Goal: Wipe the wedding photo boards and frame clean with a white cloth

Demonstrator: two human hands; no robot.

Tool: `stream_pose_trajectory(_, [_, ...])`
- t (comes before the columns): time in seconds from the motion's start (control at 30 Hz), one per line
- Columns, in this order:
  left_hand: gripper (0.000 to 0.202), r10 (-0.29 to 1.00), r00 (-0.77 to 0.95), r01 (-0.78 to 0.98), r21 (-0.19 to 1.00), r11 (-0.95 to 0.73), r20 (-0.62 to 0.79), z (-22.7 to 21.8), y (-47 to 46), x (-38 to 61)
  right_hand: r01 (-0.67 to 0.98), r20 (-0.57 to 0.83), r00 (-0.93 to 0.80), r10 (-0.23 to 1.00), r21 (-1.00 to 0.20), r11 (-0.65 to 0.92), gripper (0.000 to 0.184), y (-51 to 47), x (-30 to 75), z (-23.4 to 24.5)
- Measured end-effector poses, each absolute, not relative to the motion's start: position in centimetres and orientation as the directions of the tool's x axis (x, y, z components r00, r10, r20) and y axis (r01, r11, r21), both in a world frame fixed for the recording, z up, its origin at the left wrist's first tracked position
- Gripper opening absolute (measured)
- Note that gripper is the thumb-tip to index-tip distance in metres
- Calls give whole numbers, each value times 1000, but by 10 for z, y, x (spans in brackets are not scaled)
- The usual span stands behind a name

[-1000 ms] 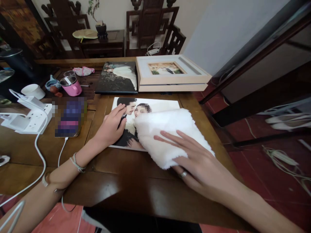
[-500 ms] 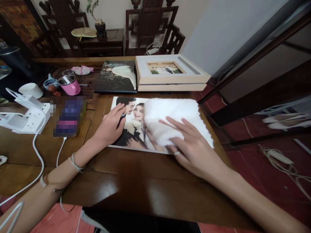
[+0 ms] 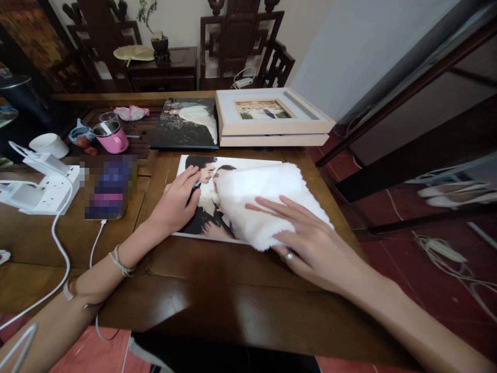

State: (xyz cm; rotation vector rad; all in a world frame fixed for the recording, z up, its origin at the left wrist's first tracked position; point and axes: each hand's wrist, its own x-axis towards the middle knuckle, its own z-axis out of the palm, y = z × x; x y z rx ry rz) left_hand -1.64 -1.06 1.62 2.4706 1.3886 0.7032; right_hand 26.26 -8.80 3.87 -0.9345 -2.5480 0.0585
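Note:
A large wedding photo print lies flat on the dark wooden table. My left hand rests on its left part, fingers stretched flat, holding nothing. My right hand lies palm down with fingers spread on a fluffy white cloth, which covers the right part of the print. A ring shows on that hand.
Behind the print lie a dark photo album and a stacked light wooden frame box. To the left are a pink mug, a white bowl, a white power strip with cables and a charging phone. The table's right edge drops to a red floor.
My right hand slid the white cloth over the print, first away to the upper right, then back toward the left and near edge. My left hand stayed put.

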Motion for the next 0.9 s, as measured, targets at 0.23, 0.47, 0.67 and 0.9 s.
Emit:
stream_pose_trajectory(0.23, [43,846,444,741,409,-532,297,15,-22,-21,731,410,-574,709,-132,669,19,-64,276,27])
stream_pose_trajectory(0.47, [43,847,447,744,405,-531,288,16,-13,-18,752,423,-556,715,-112,650,17,-87,254,28])
stream_pose_trajectory(0.67, [44,846,450,739,412,-532,286,14,-1,-10,613,400,-671,624,-174,771,25,-108,244,39])
stream_pose_trajectory(0.9, [43,849,441,738,421,-527,291,17,-23,-18,713,383,-601,702,-139,687,18,-64,269,33])
